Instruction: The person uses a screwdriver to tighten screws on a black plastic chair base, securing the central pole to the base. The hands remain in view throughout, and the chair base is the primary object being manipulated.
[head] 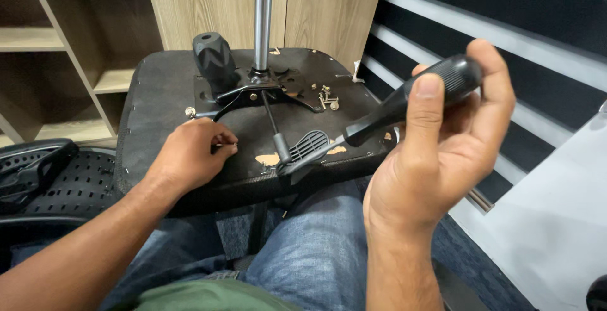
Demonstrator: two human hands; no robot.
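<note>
Nearest, blue-jeaned knees (316,254) and a green shirt hem at the bottom edge. Above the right knee, right hand (436,153) raised, clenched around the black ribbed handle of a screwdriver (404,99), thumb pressed along the grip, shaft slanting down-left toward a ribbed black paddle lever (306,146). To the left, left hand (193,153) resting palm-down on the upturned office chair seat (158,96), fingertips curled and pinching something small near a thin metal rod; what exactly is pinched, too small to tell. Seat underside lying across the lap, black fabric with chipped wood patches near the front edge. Further on, black metal tilt mechanism plate (253,93) bolted at seat centre, with a chunky black adjustment knob (214,58) on its left and a chrome gas-lift cylinder (262,26) standing upright. Loose screws (327,100) scattered just right of the plate. Far left, black mesh chair back (57,178); beyond, wooden shelving (76,45).
</note>
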